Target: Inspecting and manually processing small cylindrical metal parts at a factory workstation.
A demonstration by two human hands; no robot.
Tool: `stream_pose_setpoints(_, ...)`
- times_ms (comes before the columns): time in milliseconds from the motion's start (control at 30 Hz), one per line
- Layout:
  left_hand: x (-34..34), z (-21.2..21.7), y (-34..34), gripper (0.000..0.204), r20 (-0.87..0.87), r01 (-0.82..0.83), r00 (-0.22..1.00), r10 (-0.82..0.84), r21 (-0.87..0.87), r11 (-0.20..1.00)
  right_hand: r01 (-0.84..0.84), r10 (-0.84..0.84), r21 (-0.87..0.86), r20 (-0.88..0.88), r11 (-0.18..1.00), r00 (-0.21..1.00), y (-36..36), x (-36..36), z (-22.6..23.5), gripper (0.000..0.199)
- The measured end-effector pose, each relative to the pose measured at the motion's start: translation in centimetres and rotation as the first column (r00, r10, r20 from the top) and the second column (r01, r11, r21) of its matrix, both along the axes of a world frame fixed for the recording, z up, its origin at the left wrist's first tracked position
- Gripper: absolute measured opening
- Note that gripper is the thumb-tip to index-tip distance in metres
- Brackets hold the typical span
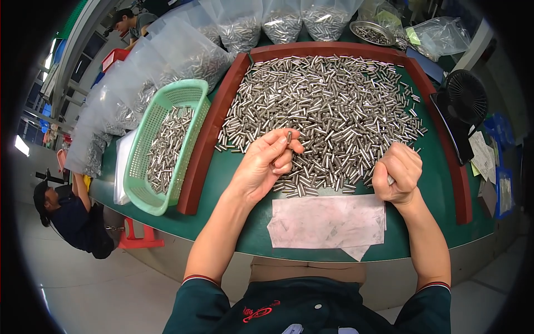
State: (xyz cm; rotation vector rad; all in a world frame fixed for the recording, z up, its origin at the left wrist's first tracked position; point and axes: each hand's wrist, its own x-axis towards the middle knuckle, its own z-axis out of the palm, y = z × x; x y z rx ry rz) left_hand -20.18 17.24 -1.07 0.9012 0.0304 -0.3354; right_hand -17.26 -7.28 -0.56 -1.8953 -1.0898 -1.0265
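Note:
Between the thumb and forefinger of my left hand (pixel 263 164) a short metal pin (pixel 289 137) is pinched upright, its other fingers curled. My right hand (pixel 398 172) is closed in a fist at the right front of the heap; a small pale bit shows at its curled fingers, too little to name. Beyond and between both hands spreads a wide pile of loose metal pins (pixel 328 106) on the green tabletop (pixel 253 229). A stained whitish sheet (pixel 325 221) lies flat in front of the pile, between my forearms.
Dark red rails (pixel 208 139) border the pile on three sides. To the left stands a green mesh basket (pixel 139 195) holding pins. Clear bags of pins (pixel 236 25) line the back and left. A black fan (pixel 466 97) sits at right. Two other people are at left.

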Motion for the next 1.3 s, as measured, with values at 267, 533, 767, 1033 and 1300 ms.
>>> stream_pose_setpoints(267,-0.2,0.6,-0.5,0.018,0.045,-0.032,0.999,0.027,0.119,0.992,-0.005,0.005,0.001,0.007,1.0,1.0,-0.1,0.2,0.0,0.01)
stream_pose_setpoints(533,-0.5,1.0,-0.9,0.011,0.083,-0.054,0.996,0.042,0.146,0.988,-0.011,0.01,0.012,0.016,1.0,1.0,-0.1,0.3,-0.3,0.011)
stream_pose_setpoints(767,-1.4,1.2,-2.1,0.01,0.451,-0.351,0.886,-0.102,0.799,0.488,-0.003,0.003,0.003,0.014,1.0,1.0,-0.3,0.3,-0.4,0.012)
stream_pose_setpoints(1033,-0.8,-0.8,-2.8,0.013,0.696,-0.688,0.495,-0.521,0.68,0.253,-0.001,0.001,0.004,0.005,1.0,1.0,-0.1,0.2,-0.4,0.013)
stream_pose_setpoints(1300,-1.3,0.1,-2.9,0.011,0.677,-0.606,0.628,-0.384,0.735,0.304,0.007,-0.007,0.017,0.001,1.0,1.0,-0.3,0.1,-0.4,0.013)
